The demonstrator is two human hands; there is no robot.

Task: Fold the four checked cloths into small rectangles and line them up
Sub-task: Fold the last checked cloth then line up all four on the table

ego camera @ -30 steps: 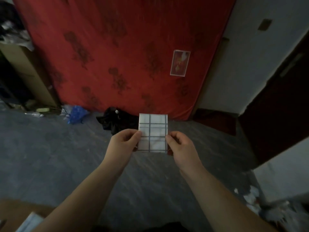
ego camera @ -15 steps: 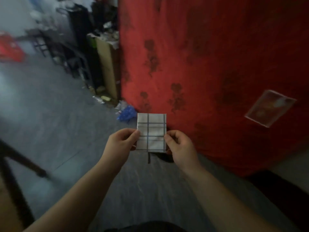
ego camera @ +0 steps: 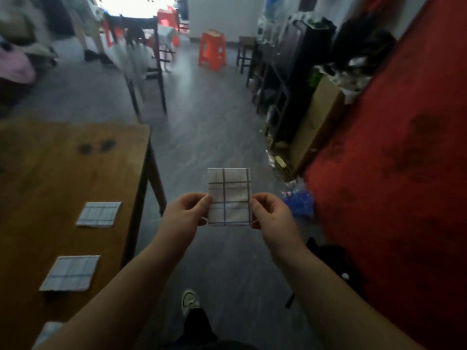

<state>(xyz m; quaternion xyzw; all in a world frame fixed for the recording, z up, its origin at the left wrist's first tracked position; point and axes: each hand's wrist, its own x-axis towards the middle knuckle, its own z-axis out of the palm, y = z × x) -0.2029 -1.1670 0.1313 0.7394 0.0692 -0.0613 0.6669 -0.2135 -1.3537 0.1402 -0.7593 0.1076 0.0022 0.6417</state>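
Observation:
A white cloth with dark checks (ego camera: 229, 195), folded into a small rectangle, is held upright in the air over the floor. My left hand (ego camera: 185, 213) pinches its lower left edge and my right hand (ego camera: 271, 214) pinches its lower right edge. On the wooden table (ego camera: 50, 173) at the left lie two folded checked cloths, one farther (ego camera: 99, 213) and one nearer (ego camera: 70, 272), in a line along the table's right side. A third folded cloth (ego camera: 48, 332) shows partly at the bottom left, half hidden by my left forearm.
The table's right edge and dark leg (ego camera: 151, 173) stand just left of my hands. A red patterned hanging (ego camera: 394, 173) fills the right. A cardboard box (ego camera: 316, 122) and dark shelves line the right wall. A red stool (ego camera: 211, 50) and a dark table stand farther back.
The view has swung left from the red hanging to the room and the wooden table. Both hands keep the same grip on the folded cloth in front of me.

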